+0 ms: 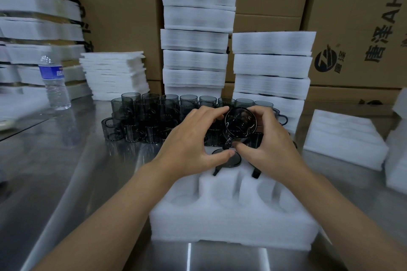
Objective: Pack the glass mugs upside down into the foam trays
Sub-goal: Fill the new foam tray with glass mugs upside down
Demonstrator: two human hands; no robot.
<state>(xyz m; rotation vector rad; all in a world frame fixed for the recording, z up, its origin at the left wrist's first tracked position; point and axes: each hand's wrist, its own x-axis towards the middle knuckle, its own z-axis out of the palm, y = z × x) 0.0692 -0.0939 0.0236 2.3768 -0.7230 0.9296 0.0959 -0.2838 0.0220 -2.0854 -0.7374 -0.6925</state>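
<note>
A water bottle (55,82) stands far left on the steel table (66,171), and a cluster of grey mugs (141,116) sits right of it. The left hand (191,141) curls its fingers over a tilted mug (240,123), which is held above the far end of the foam tray (231,222). The right hand (268,141) grips the mug's other side, thumb by the handle. An upturned mug (231,161) sits in the tray beneath. Loose foam (343,136) lies at right.

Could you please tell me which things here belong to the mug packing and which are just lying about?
Job: glass mug held by left hand and right hand; foam tray; packed mugs; waiting mugs; stacked foam trays.
Lying about: water bottle; cardboard boxes.
</note>
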